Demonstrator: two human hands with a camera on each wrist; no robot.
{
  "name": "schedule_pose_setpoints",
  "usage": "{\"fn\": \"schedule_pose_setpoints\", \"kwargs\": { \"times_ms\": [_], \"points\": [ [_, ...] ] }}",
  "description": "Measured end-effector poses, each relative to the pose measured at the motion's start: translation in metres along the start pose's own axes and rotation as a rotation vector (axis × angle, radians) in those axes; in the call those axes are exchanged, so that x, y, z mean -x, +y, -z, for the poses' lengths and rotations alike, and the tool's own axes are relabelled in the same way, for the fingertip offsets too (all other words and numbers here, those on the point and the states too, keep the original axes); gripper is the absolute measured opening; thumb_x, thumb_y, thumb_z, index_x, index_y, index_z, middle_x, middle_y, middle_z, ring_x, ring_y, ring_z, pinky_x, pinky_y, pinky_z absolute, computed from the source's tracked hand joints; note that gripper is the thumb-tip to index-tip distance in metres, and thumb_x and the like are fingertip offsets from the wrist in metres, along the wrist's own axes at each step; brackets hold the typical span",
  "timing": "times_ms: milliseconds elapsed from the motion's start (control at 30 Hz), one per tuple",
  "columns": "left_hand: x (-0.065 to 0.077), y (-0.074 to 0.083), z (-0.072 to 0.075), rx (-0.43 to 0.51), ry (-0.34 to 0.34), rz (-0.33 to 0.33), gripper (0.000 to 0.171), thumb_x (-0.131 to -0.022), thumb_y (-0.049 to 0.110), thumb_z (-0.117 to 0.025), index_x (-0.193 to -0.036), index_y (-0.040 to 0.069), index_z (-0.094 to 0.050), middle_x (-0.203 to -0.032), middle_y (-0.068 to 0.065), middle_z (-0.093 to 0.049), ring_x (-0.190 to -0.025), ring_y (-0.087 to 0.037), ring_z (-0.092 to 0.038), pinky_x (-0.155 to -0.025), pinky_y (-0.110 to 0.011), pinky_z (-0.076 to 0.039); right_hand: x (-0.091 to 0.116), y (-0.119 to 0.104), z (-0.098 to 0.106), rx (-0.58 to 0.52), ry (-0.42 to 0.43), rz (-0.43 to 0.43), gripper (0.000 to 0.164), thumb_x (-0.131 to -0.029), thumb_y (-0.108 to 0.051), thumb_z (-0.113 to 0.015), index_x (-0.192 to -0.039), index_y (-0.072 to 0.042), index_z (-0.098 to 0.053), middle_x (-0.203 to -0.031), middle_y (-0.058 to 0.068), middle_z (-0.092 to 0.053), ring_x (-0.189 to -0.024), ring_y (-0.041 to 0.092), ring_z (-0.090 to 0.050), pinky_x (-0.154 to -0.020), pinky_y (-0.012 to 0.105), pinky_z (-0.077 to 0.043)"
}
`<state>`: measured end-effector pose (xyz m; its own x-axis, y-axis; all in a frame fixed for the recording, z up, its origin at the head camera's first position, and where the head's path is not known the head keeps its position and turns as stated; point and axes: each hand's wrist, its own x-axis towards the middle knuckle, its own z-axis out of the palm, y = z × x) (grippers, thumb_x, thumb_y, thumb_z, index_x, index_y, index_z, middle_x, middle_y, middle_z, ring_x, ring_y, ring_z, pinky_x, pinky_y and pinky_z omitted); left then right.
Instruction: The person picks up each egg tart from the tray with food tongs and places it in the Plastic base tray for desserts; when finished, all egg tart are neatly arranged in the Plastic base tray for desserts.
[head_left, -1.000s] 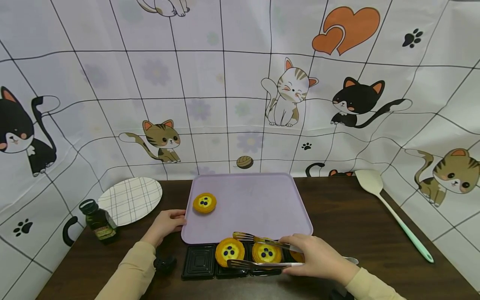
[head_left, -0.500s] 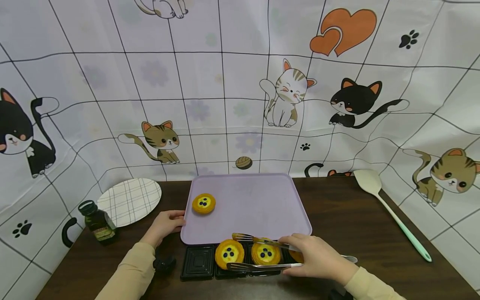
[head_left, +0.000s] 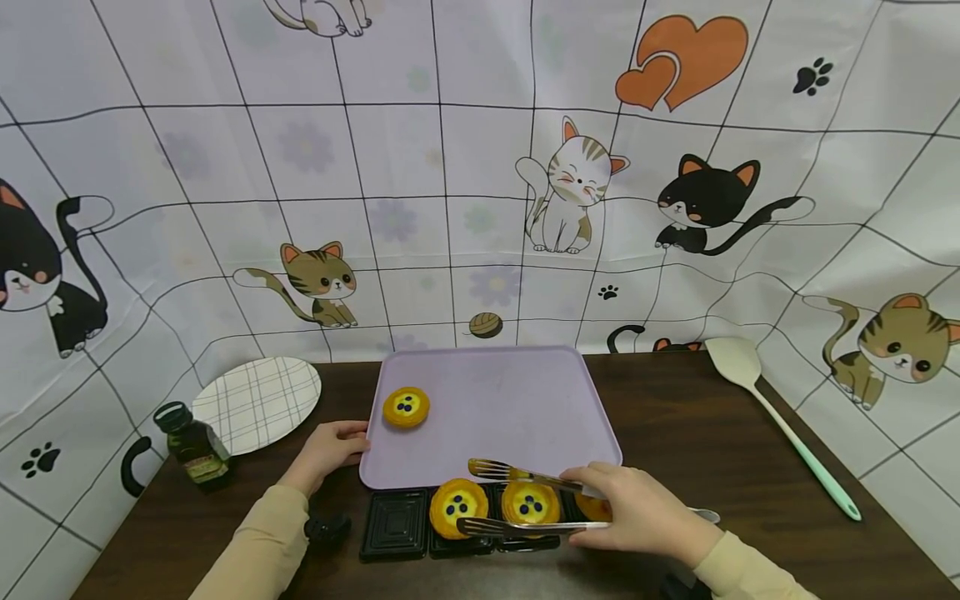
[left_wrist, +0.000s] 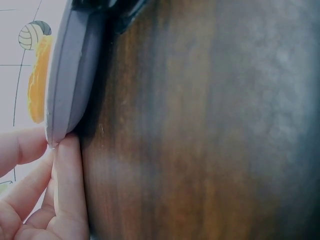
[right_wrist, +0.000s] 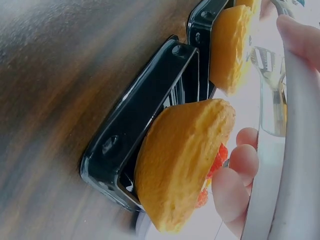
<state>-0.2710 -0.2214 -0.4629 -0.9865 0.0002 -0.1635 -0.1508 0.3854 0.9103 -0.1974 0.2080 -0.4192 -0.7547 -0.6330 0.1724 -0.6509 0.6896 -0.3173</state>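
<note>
My left hand (head_left: 326, 454) pinches the left edge of the lilac tray (head_left: 495, 417); the left wrist view has the thumb above the rim and fingers beneath. A round yellow tart (head_left: 406, 407) with dark berries lies on that tray's left part. My right hand (head_left: 645, 512) holds metal tongs (head_left: 543, 529) with fork-like ends, their arms spread. Between those arms, in the head view, is a berry-topped tart (head_left: 531, 498) in the black compartment tray (head_left: 395, 525). Another tart (head_left: 457, 500) sits left of it. A third tart (right_wrist: 180, 160), topped with red pieces, is partly hidden by the right hand.
At the left stand a dark green jar (head_left: 193, 446) and a white checked plate (head_left: 258, 404). A spatula (head_left: 798, 442) with a mint handle lies at the right. Behind the brown table (head_left: 675, 417) hangs a cat-print sheet (head_left: 420, 167).
My right hand and the tongs have shifted slightly right, relative to the tarts. The left hand stays at the lilac tray's edge. The head view has drifted a little.
</note>
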Motion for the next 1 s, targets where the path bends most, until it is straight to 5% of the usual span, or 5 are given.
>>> {"fn": "schedule_pose_setpoints", "kwargs": {
  "times_ms": [333,733,1000],
  "points": [
    [0.000,0.000,0.001,-0.007,-0.001,0.004,0.045,-0.088,0.002,-0.061,-0.128,-0.016,-0.049,-0.113,-0.028,-0.059,-0.092,-0.024,-0.064,-0.080,-0.039,-0.057,-0.003,0.003,0.006,0.008,0.013,0.019,0.061,-0.074,-0.057,-0.072,-0.119,-0.017,-0.062,-0.098,-0.009,-0.064,-0.073,0.000,-0.050,-0.062,0.020,-0.050],
    [-0.001,-0.001,0.001,0.002,-0.005,-0.007,0.045,-0.087,0.001,-0.061,-0.127,-0.016,-0.049,-0.112,-0.028,-0.060,-0.092,-0.024,-0.064,-0.080,-0.039,-0.057,-0.026,0.008,0.014,0.056,0.060,0.011,0.064,-0.077,-0.058,-0.069,-0.124,-0.015,-0.060,-0.116,-0.002,-0.065,-0.099,0.013,-0.063,-0.081,0.036,-0.056],
    [-0.001,-0.001,0.002,0.016,-0.001,0.001,0.045,-0.087,0.001,-0.061,-0.127,-0.016,-0.049,-0.112,-0.028,-0.060,-0.091,-0.023,-0.065,-0.078,-0.038,-0.058,-0.051,0.012,0.015,0.069,0.072,-0.017,0.068,-0.076,-0.059,-0.069,-0.125,-0.014,-0.059,-0.119,0.002,-0.064,-0.100,0.019,-0.063,-0.086,0.040,-0.055]
  ]
}}
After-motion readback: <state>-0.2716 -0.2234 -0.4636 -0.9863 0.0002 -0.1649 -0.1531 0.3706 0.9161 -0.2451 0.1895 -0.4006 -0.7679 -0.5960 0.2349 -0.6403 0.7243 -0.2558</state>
